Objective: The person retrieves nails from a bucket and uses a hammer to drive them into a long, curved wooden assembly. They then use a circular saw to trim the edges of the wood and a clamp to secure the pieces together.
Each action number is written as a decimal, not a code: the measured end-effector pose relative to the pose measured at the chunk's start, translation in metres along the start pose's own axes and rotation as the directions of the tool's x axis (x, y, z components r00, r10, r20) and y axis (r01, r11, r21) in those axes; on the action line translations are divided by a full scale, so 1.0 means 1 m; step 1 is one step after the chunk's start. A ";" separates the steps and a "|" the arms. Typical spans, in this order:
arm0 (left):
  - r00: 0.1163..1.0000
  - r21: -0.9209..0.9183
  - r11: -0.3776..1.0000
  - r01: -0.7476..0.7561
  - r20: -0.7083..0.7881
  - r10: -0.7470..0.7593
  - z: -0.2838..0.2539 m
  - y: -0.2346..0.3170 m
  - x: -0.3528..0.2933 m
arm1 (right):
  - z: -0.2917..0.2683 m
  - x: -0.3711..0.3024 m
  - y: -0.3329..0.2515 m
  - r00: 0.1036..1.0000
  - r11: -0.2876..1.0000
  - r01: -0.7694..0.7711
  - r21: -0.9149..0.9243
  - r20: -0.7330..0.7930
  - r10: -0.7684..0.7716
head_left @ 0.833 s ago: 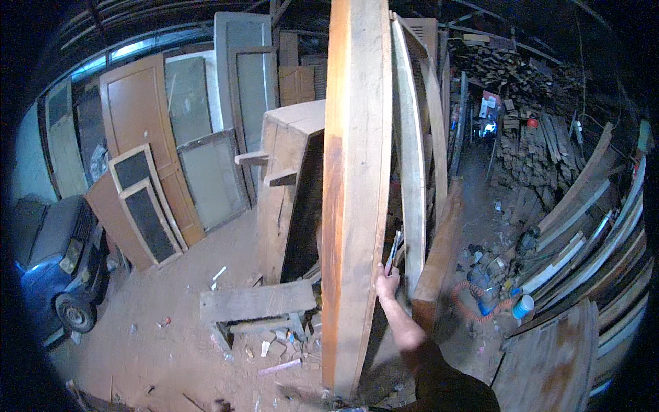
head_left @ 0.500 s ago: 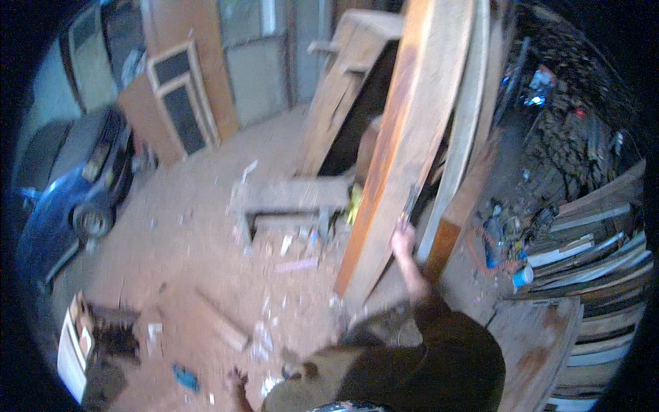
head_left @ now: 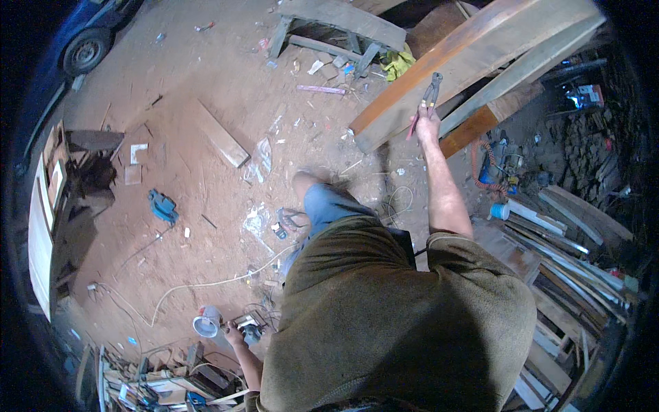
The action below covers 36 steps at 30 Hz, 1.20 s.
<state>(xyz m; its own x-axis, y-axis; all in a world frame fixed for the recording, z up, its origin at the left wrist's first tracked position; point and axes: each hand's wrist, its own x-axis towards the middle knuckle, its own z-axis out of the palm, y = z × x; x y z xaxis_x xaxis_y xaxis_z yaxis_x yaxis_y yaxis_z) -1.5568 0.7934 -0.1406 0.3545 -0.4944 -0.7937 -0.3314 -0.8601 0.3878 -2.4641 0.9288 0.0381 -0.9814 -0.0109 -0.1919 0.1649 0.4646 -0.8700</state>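
Observation:
My right hand (head_left: 428, 126) is closed around a pair of pincers (head_left: 432, 91) with reddish handles. Their dark jaws point away from me, over the pale face of a long wooden plank (head_left: 473, 62) with an orange-brown edge. Whether the jaws touch the wood, I cannot tell. Low on the left, my left hand (head_left: 235, 335) hangs with its fingers partly spread and nothing visible in them. In the picture it is close to a whitish bucket (head_left: 207, 321) and a power tool (head_left: 251, 328) on the ground.
A low wooden bench (head_left: 343, 26) stands ahead, with a yellow-green cloth (head_left: 399, 64) beside it. On the dirt floor lie a loose board (head_left: 221, 134), a teal tool (head_left: 163, 206) and a pale cable (head_left: 206, 280). Stacked timber (head_left: 563, 275) lines the right; a blue car (head_left: 51, 41) is far left.
My view has tilted down, so the floor and my legs show more. The pincers stay in my right hand by the plank. The bucket near my left hand has come into view.

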 end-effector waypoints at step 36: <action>0.947 -0.329 0.894 0.305 0.207 -0.247 -0.149 0.111 0.260 | 0.838 -0.558 0.511 0.421 0.502 0.675 -0.540 0.841 0.339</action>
<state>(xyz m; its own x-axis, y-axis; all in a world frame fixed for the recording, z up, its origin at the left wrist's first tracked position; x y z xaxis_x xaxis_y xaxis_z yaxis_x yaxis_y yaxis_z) -1.3711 0.5506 -0.2335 0.2369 -0.2294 -0.9441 0.0994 -0.9609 0.2584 -1.7494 0.4305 -0.6801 -0.2743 -0.5922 -0.7577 -0.6333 0.7041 -0.3211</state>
